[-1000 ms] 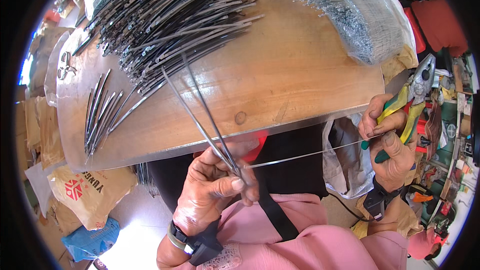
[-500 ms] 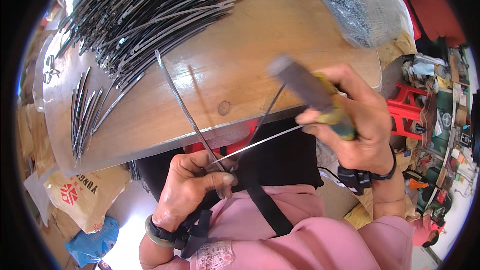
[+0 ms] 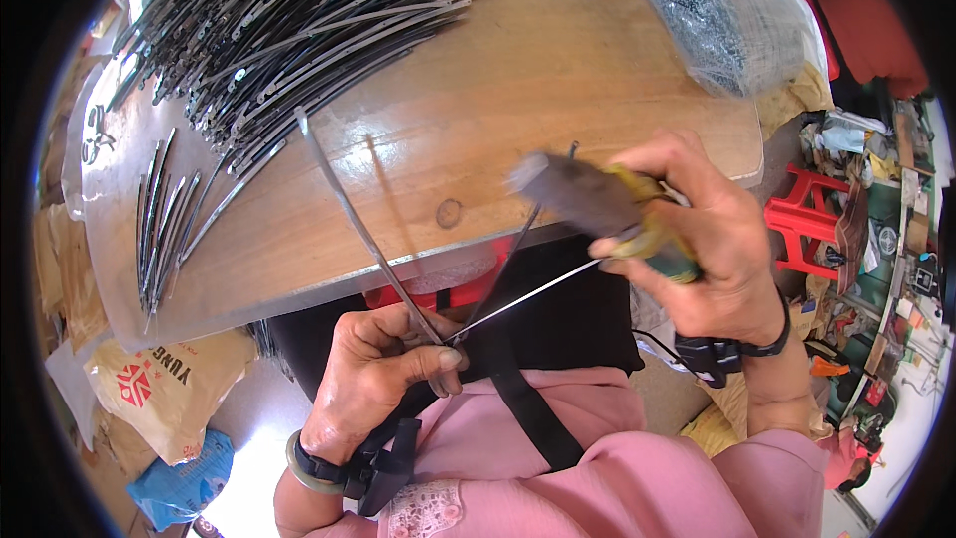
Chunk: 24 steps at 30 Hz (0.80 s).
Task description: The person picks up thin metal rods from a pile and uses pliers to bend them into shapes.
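Observation:
My left hand [image 3: 383,354] is closed low in front of me, its thumb and fingers pinching the lower ends of two slender dark metal strips. The left strip [image 3: 366,239] leans up over the table; the right strip [image 3: 504,267] slants the other way, partly behind the tool. My right hand [image 3: 702,249] grips what look like pliers [image 3: 583,191] with dark jaws and yellow-green handles, blurred by motion. A thin pale wire [image 3: 533,295] runs from its thumb and fingertips to the strips at my left fingertips. The wire's exact contact there is too small to tell.
A large heap of dark metal strips [image 3: 289,30] covers the table's [image 3: 558,70] far left, with a smaller bunch [image 3: 167,229] nearer. Clear plastic bags of small metal pieces [image 3: 732,25] lie far right. A red stool [image 3: 802,214] stands right; a tan bag [image 3: 174,389] sits lower left.
The pliers have tipped lower and leftward in my right hand. The wire's far end has shifted right, down to where the strips meet. The left strip's top has swung slightly left.

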Motion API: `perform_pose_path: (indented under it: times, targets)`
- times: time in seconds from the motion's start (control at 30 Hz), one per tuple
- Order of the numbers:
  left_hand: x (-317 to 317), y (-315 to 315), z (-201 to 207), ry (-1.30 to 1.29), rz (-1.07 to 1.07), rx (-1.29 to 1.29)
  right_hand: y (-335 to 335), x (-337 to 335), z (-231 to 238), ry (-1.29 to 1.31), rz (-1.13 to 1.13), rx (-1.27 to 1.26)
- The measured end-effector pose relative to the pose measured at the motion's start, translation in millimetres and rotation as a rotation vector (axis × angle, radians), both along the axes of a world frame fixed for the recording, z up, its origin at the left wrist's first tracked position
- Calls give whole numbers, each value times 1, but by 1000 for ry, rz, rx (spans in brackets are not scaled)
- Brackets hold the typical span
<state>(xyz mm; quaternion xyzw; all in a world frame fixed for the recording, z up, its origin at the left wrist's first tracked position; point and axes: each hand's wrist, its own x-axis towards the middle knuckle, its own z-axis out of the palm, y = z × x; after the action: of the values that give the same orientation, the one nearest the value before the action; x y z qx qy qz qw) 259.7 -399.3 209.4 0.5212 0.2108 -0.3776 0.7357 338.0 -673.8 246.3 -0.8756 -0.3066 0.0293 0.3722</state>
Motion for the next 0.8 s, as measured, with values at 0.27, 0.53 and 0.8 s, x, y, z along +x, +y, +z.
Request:
perform_pose_path:
  times: [0.27,0.53,0.8]
  targets:
    - [2,-5,-1,-2,-106,67,25,1,-26,-99,210,-96]
    - [19,11,4,-148,-242,6,25,-8,-28,-38,196,-44]
    - [37,-10,14,-205,-306,89,37,-18,-16,-66,212,5]
